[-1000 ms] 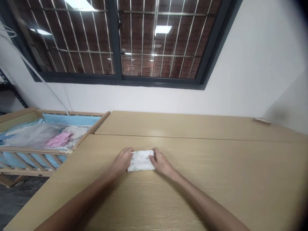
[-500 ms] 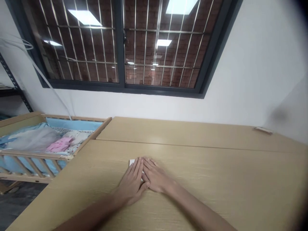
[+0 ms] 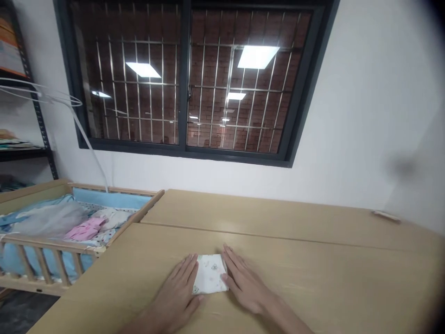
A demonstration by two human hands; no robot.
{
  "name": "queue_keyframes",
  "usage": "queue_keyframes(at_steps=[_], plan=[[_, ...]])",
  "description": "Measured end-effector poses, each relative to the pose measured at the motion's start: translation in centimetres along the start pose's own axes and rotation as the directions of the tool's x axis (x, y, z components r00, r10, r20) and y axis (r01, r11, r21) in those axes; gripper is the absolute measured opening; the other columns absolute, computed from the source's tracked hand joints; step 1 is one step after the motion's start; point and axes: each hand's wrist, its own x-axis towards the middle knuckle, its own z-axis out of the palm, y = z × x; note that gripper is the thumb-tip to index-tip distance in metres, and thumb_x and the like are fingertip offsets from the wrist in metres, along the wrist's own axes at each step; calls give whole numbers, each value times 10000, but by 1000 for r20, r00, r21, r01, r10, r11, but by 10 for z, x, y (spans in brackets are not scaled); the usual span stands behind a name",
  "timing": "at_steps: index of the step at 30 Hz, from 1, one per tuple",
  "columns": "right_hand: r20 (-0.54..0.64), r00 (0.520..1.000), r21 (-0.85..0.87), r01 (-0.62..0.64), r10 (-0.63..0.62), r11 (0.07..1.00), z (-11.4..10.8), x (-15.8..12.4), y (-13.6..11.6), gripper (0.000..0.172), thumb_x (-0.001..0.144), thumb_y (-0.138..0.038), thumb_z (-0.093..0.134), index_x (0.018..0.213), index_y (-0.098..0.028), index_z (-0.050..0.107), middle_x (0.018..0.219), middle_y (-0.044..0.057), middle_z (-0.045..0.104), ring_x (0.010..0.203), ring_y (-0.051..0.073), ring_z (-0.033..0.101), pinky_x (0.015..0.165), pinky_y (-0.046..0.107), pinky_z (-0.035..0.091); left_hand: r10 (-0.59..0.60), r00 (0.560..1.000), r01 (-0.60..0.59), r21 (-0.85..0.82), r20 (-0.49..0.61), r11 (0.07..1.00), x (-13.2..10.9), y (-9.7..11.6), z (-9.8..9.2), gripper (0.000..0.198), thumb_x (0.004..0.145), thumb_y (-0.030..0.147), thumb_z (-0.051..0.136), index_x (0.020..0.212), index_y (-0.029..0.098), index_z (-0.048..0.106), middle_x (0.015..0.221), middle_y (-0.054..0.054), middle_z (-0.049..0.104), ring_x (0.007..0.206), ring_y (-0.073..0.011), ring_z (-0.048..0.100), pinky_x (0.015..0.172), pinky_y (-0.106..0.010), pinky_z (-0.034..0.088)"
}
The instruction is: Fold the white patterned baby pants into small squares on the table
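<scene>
A small folded white cloth (image 3: pixel 209 274) with a faint printed pattern lies flat on the wooden table (image 3: pixel 295 287). My left hand (image 3: pixel 179 285) rests along its left edge, fingers stretched out and pointing away from me. Against the right edge lies my right hand (image 3: pixel 243 280), also with extended fingers, its thumb touching the cloth. Neither hand is closed around it. The fingers cover parts of both side edges, while the middle of the cloth shows.
To the left stands a wooden crib (image 3: pixel 52 243) with blue lining and a pink cloth (image 3: pixel 85 228) inside. A dark-framed barred window (image 3: pixel 184 83) is in the wall ahead. A small flat pale object (image 3: pixel 386 216) lies at the table's far right. Shelving (image 3: pixel 41 118) stands at far left.
My hands, which lay together over the cloth, have moved apart to its two sides, uncovering its printed top. The camera view has tilted upward.
</scene>
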Motion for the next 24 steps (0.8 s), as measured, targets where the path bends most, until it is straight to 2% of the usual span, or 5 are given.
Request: queue_keyframes(at_steps=[8,12,17,21,24], plan=[[47,995,23,83,-84,996,6,1,3,783,921,-491,563,1597,-187,311,1642,124,303,1517,312,277,1240,480,233,-94,987,108,-107,134,988,26,12,-19,667,847,364,621,1451,115,488,1544,-167,459,1431,-335,424,1210,-494,322],[-141,980,93,152,-139,984,28,15,16,604,880,-299,554,1469,-180,495,1493,144,528,1392,308,456,1167,469,332,-105,987,124,-155,125,980,41,6,-23,489,817,126,499,1291,161,614,1383,-139,622,1303,-289,551,1161,-455,361],[-336,933,336,245,-127,909,22,38,7,215,896,-304,544,1049,-199,653,1099,102,687,1068,290,606,964,431,463,-181,983,185,-231,40,955,52,6,-54,330,890,146,409,1071,206,679,1124,-98,706,1141,-269,618,1011,-391,461],[-359,933,628,266,-30,732,-9,48,-12,342,910,-533,587,1003,-205,599,981,66,644,930,257,599,836,377,478,-253,964,159,-591,-80,791,37,20,-80,347,941,250,428,1253,214,574,1209,-88,678,1115,-232,629,942,-326,498],[-331,944,712,248,2,657,-29,51,-24,461,883,-626,616,1099,-224,552,898,18,597,809,202,565,724,316,449,-289,957,169,-756,-27,632,18,32,-79,549,936,297,473,1470,218,374,1215,-94,687,1070,-233,661,880,-322,532]])
